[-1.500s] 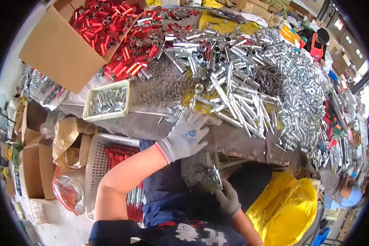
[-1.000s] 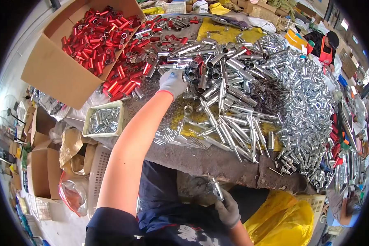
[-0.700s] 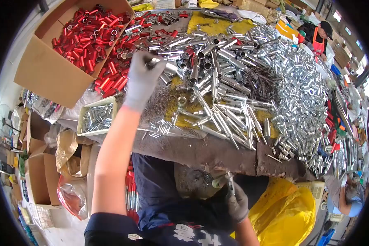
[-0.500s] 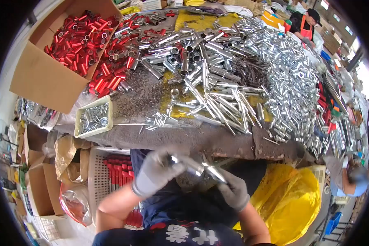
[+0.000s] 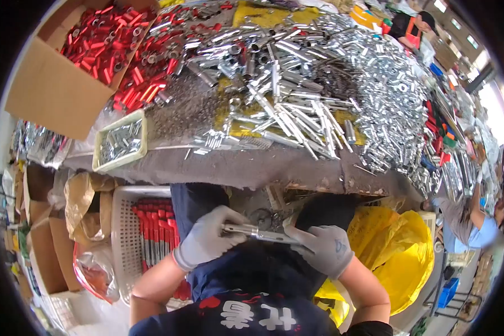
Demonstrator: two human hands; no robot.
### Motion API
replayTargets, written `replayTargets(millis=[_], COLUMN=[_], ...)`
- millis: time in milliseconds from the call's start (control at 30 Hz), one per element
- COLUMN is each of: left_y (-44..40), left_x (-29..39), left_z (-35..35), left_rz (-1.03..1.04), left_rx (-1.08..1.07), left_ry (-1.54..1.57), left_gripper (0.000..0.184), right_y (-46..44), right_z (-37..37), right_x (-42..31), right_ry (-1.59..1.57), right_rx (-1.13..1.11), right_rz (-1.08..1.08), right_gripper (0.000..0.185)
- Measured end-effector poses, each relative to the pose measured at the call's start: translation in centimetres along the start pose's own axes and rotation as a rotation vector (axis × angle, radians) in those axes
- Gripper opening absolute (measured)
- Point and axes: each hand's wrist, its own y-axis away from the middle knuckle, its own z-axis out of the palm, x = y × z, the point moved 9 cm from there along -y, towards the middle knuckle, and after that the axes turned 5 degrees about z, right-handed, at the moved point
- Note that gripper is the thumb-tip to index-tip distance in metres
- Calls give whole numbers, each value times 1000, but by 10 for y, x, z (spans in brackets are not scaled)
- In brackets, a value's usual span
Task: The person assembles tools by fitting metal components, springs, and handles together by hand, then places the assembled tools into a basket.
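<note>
a silver tube [image 5: 260, 232] sits in front of the body, below the table edge, tilted a little down toward its right end. both gloved hands grasp it: the left hand [image 5: 213, 238] curls round one end, the right hand [image 5: 322, 249] grips the other with the thumb along it. half a second ago there were two silver parts, one per hand, meeting at an angle; now they run in one straight line (whether one has slid into the other, i can't tell). for the work in hand, that looks like a move from fetching parts to lining them up.

just left is a white basket [image 5: 117, 224] with red-and-silver pieces; right, a yellow bag [image 5: 403, 263]. beyond, on the table [image 5: 235, 168], lie a tray [image 5: 98, 154] of small pins, long silver rods [image 5: 297, 123] and, near a cardboard box [image 5: 50, 89], red tubes [image 5: 131, 95].
</note>
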Motion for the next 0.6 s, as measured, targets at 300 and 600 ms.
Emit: replayTargets(millis=[300,600], left_y=[36,44], left_x=[-40,-95], left_z=[144,104], left_rz=[218,-361], left_rx=[-677,-150], left_ry=[-204,783], left_gripper=[33,54], right_y=[-23,-2], right_z=[19,27], right_x=[10,91], right_ry=[-616,-1141], right_rx=[266,775], right_rz=[-21,626], right_gripper=[19,35])
